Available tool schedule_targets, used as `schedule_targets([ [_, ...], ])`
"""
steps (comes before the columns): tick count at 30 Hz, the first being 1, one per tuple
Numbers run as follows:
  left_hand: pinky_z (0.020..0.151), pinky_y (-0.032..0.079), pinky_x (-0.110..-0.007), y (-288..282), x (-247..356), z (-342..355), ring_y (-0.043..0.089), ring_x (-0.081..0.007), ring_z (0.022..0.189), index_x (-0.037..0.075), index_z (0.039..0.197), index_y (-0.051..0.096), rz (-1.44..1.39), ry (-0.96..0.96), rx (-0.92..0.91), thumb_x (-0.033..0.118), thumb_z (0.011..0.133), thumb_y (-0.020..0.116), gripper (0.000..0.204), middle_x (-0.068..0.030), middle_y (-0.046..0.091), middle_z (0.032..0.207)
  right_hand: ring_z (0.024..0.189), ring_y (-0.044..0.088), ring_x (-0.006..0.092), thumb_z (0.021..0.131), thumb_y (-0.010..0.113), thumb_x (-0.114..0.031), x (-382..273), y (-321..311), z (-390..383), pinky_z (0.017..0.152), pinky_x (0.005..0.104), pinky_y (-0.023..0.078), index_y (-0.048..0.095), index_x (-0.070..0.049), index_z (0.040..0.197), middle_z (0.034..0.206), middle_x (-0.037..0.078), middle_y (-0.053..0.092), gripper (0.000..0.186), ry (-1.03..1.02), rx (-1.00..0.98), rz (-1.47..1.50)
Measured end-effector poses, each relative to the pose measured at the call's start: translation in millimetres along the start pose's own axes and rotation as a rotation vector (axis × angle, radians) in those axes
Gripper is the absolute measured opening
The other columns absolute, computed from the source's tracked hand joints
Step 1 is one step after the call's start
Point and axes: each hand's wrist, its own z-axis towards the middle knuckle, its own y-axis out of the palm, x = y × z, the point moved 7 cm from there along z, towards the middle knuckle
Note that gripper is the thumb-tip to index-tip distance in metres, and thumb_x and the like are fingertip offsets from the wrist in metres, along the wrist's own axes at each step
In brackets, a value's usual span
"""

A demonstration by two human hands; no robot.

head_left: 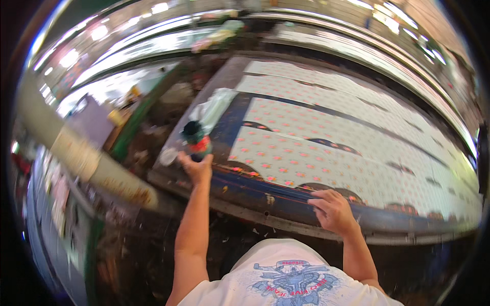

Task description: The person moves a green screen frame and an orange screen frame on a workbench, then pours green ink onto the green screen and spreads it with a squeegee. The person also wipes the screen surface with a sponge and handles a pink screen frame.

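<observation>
At the near left corner of a long table, my left hand (196,167) is closed round the lower end of a dark green bottle (199,143) with a red band. Motion blurs the bottle's outline. A clear round cup-like thing (168,156) sits just left of that hand. My right hand (332,209) hovers over the table's near edge, its fingers pinched together; anything between them is too small to make out. Beyond it lies white fabric (291,150) with small pink-orange prints, in strips with scalloped edges.
The dark blue table edge (245,186) runs across in front of me. A pale crumpled sheet (214,107) lies on the table's left end. To the left, a thick pale pole (76,153) slants close by. More long tables (148,43) stand farther back.
</observation>
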Motion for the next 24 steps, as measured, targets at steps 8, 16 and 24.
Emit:
schedule_targets([
  [8, 0.110, 0.050, -0.046, 57, -75, 66, 0.064, -0.0358, 0.124, -0.008, 0.145, 0.051, 0.015, 0.084, -0.036, 0.023, 0.069, 0.102, 0.097, -0.0233, 0.063, 0.140, 0.109, 0.073, 0.0297, 0.089, 0.080, -0.004, -26, -3, -25, 0.095, 0.0436, 0.059, 0.079, -0.011, 0.116, 0.124, 0.007, 0.075, 0.028, 0.309, -0.008, -0.208],
  [16, 0.092, 0.063, -0.045, 59, -84, 88, 0.078, -0.0345, 0.101, -0.005, 0.129, 0.070, 0.162, 0.058, -0.125, 0.034, 0.070, 0.105, 0.079, -0.0201, 0.079, 0.123, 0.104, 0.072, 0.0258, 0.089, 0.079, -0.008, -46, -38, -106, 0.090, 0.0406, 0.058, 0.080, -0.010, 0.112, 0.118, 0.005, 0.074, 0.023, 0.545, 0.101, -0.366],
  [24, 0.103, 0.060, -0.043, 73, 112, 35, 0.076, -0.0323, 0.113, -0.001, 0.146, 0.061, -0.155, 0.223, -0.277, 0.019, 0.077, 0.097, 0.080, -0.0172, 0.075, 0.134, 0.102, 0.074, 0.0270, 0.088, 0.081, -0.004, -42, -97, -235, 0.090, 0.0417, 0.059, 0.078, -0.011, 0.112, 0.114, 0.005, 0.077, 0.026, 0.686, 0.316, -0.439],
])
